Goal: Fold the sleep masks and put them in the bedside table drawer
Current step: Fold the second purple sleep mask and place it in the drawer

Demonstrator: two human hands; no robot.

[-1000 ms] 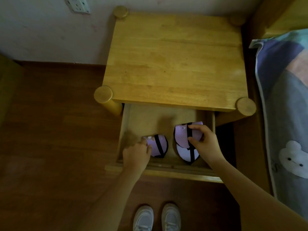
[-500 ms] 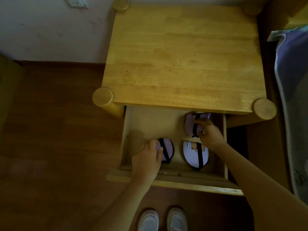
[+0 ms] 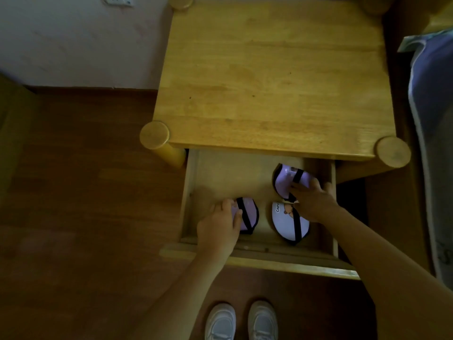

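Observation:
The wooden bedside table (image 3: 269, 77) has its drawer (image 3: 220, 173) pulled out. Three folded purple sleep masks with black straps lie inside. My left hand (image 3: 219, 227) rests on the left mask (image 3: 248, 214) near the drawer's front. A second mask (image 3: 288, 222) with a cartoon print lies at the front right, untouched. My right hand (image 3: 311, 197) holds the third mask (image 3: 284, 179) at the back right, fingers closed on its near edge.
The drawer's front rail (image 3: 282, 263) is close to my body. A bed with a blue patterned cover (image 3: 431, 119) stands at the right. Brown wooden floor (image 3: 85, 192) lies at the left, a wall socket (image 3: 117, 0) sits up on the wall, and my white shoes (image 3: 241, 320) are below.
My right hand lifted one mask off the front-right one and carried it to the drawer's back right. My left hand stayed on the left mask.

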